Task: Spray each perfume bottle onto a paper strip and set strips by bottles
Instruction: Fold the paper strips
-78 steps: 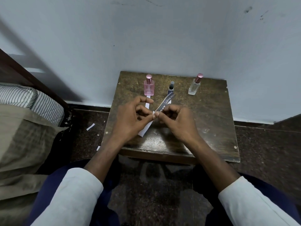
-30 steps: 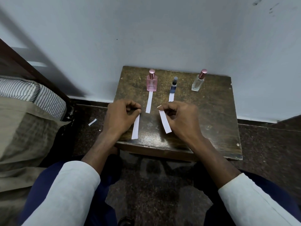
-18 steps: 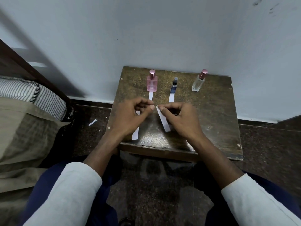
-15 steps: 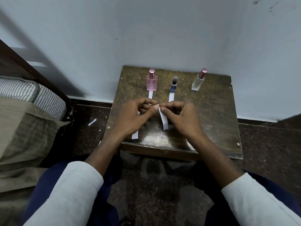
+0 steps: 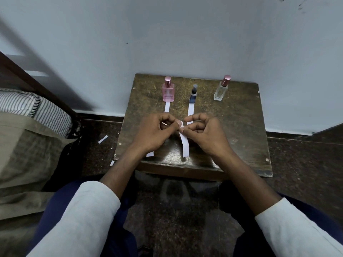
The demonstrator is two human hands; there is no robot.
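Three perfume bottles stand in a row at the back of a small wooden table [image 5: 241, 127]: a pink bottle [image 5: 168, 91], a slim dark blue bottle [image 5: 193, 94] and a clear bottle [image 5: 221, 89] with a rose cap. A white strip [image 5: 167, 107] lies in front of the pink bottle, another strip [image 5: 190, 111] in front of the blue one. My left hand [image 5: 156, 135] and my right hand [image 5: 206, 134] meet over the table's middle, both pinching the top end of a white paper strip [image 5: 184, 143] that hangs down. Another strip's end [image 5: 150, 154] shows under my left hand.
The table stands against a pale wall. A bed with a striped mattress [image 5: 33, 108] and a khaki cover is at the left. Paper scraps [image 5: 102, 139] lie on the dark floor beside the table. My knees are below the table's front edge.
Earlier each hand held its own strip apart. The hands have come together, and both now pinch the top of the right-hand strip; the other strip lies under my left hand.
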